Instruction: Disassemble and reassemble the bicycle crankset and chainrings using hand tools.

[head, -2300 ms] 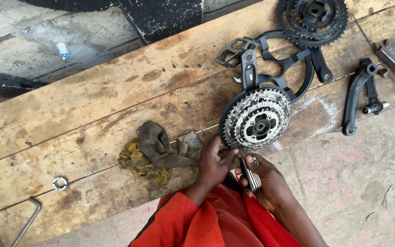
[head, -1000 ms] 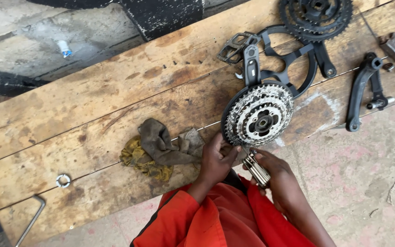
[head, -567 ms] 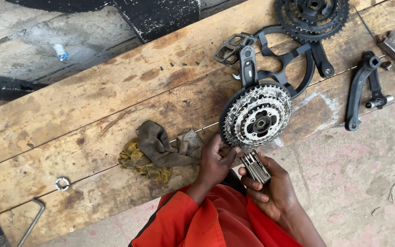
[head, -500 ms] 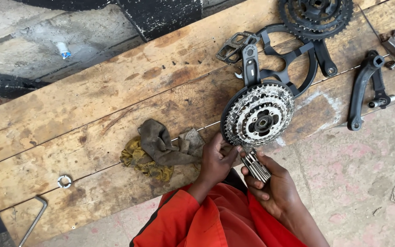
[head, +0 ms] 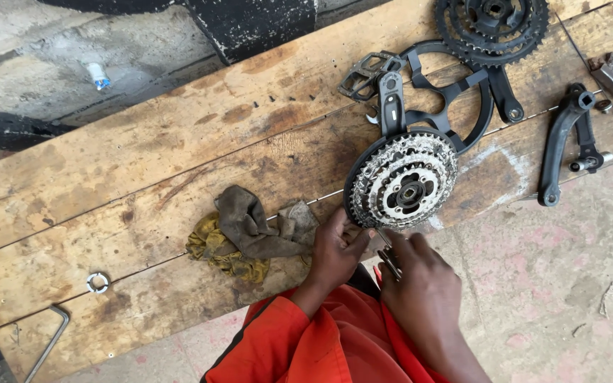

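Nearest the camera, orange sleeves [head: 299, 347] lead up to both hands, which sit close together at the near edge of the wooden worktop [head: 143, 184]. The right hand [head: 420, 287] is closed around a small bundle of metal tools [head: 390, 261], seemingly folding keys, though the fingers hide most of it. The left hand [head: 335, 248] rests its fingertips on the lower rim of the cassette [head: 404, 181], thumb and fingers pinched at the teeth rather than wrapped around anything. The cassette lies flat on the worktop, just beyond the hands and partly over a black chainring guard [head: 455, 96]. It looks like stacked steel sprockets: stiff, fairly heavy for its size, and probably greasy, so the teeth could slip or bite the skin. The safest hold is likely by the rim with spread fingers, or through the centre hole, keeping it level. Left of the hands lies a soft, dirty rag [head: 250, 234], which would give a better grip on oily metal. Further left are a small ring [head: 97, 282] and a bent rod [head: 47, 344]. Further off sit a pedal [head: 367, 71], a crank arm [head: 558, 152] and, at the far edge, a chainring set [head: 491, 25].
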